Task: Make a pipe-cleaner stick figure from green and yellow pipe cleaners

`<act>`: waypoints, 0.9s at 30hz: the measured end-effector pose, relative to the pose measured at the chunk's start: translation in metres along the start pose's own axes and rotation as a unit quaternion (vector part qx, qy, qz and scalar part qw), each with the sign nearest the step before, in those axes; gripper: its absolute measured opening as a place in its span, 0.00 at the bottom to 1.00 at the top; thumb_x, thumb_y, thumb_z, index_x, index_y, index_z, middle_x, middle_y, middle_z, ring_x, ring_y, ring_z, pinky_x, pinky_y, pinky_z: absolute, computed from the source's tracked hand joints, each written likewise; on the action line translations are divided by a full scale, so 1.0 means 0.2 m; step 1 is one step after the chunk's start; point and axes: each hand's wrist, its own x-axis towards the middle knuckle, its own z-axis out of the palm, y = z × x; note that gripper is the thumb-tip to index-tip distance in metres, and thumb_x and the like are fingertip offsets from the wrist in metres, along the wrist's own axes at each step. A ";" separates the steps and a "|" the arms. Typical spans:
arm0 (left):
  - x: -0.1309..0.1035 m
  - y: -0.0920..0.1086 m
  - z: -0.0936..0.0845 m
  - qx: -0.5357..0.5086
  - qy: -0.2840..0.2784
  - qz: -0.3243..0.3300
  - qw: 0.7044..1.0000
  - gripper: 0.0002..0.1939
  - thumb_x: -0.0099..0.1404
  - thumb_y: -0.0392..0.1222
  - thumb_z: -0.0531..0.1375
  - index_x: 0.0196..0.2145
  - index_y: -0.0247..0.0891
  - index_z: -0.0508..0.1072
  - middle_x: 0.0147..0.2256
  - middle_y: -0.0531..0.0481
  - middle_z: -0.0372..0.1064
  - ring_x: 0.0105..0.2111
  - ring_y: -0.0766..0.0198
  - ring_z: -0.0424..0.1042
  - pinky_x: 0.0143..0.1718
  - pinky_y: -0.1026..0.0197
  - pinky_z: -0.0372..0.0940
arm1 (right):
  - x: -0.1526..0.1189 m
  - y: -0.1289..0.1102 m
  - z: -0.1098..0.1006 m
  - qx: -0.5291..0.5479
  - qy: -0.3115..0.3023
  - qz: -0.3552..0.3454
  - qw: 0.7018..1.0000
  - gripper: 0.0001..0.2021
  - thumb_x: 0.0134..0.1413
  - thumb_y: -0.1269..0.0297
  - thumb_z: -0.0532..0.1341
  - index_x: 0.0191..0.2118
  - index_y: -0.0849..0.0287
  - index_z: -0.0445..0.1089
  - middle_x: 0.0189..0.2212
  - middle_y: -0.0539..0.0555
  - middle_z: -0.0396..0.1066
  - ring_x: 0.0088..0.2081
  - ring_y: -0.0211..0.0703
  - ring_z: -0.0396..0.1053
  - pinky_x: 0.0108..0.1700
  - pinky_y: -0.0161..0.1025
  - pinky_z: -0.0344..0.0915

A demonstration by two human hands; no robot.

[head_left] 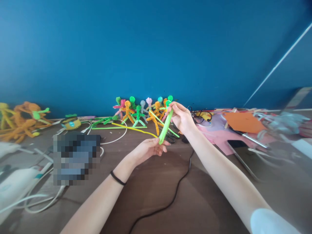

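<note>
Between my hands is a light green pipe-cleaner piece [166,126] with a darker green top, held at a slant. The fingers of my right hand [181,116] pinch its upper end. My left hand [149,150] grips the lower end between thumb and fingers. A yellow pipe cleaner [133,128] runs along the table to my left fingertips; whether they touch it I cannot tell. Behind my hands, a row of small pipe-cleaner figures [128,112] in orange, green, pink and grey stands against the blue wall. A green stem [117,128] lies in front of them.
A pixelated dark device [76,157] with white cables is at the left, near orange pipe-cleaner figures [26,122]. A black cable [174,198] crosses the table in front. On the right are orange paper [243,122], pink sheets and a dark phone [240,154].
</note>
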 end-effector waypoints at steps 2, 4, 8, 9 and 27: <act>0.00 0.00 0.00 -0.033 -0.018 -0.005 0.999 0.18 0.58 0.47 0.59 0.41 0.30 0.75 0.29 0.47 0.66 0.26 0.70 0.62 0.32 0.63 0.57 | 0.00 0.00 0.00 0.015 -0.003 -0.002 1.000 0.08 0.47 0.59 0.63 0.30 0.58 0.67 0.22 0.48 0.66 0.25 0.35 0.66 0.27 0.35 0.65; 0.00 -0.01 0.00 -0.060 -0.032 -0.012 0.998 0.17 0.58 0.44 0.60 0.42 0.31 0.74 0.27 0.49 0.64 0.25 0.71 0.60 0.33 0.64 0.57 | 0.00 0.00 0.01 0.029 -0.012 -0.005 0.999 0.07 0.47 0.61 0.62 0.30 0.57 0.67 0.22 0.47 0.65 0.24 0.34 0.65 0.30 0.37 0.67; -0.01 -0.01 0.00 -0.077 -0.050 -0.022 0.996 0.15 0.54 0.43 0.64 0.37 0.31 0.76 0.23 0.53 0.59 0.24 0.72 0.58 0.34 0.63 0.57 | -0.01 -0.01 0.01 0.020 -0.019 -0.007 1.000 0.05 0.50 0.62 0.61 0.29 0.57 0.66 0.21 0.47 0.64 0.24 0.34 0.65 0.32 0.37 0.68; -0.01 -0.01 0.00 -0.075 -0.049 -0.022 0.996 0.14 0.53 0.44 0.64 0.35 0.31 0.76 0.23 0.53 0.59 0.24 0.72 0.58 0.34 0.64 0.57 | -0.01 -0.01 0.01 0.014 -0.022 -0.004 1.000 0.05 0.50 0.62 0.61 0.29 0.57 0.66 0.21 0.47 0.64 0.24 0.34 0.65 0.32 0.37 0.68; -0.01 0.02 0.00 0.022 0.043 0.045 0.998 0.11 0.50 0.44 0.66 0.25 0.32 0.77 0.21 0.50 0.65 0.25 0.69 0.60 0.31 0.63 0.55 | 0.00 0.00 -0.02 -0.011 -0.021 -0.004 1.000 0.10 0.45 0.57 0.64 0.30 0.57 0.67 0.22 0.47 0.65 0.24 0.35 0.66 0.23 0.34 0.61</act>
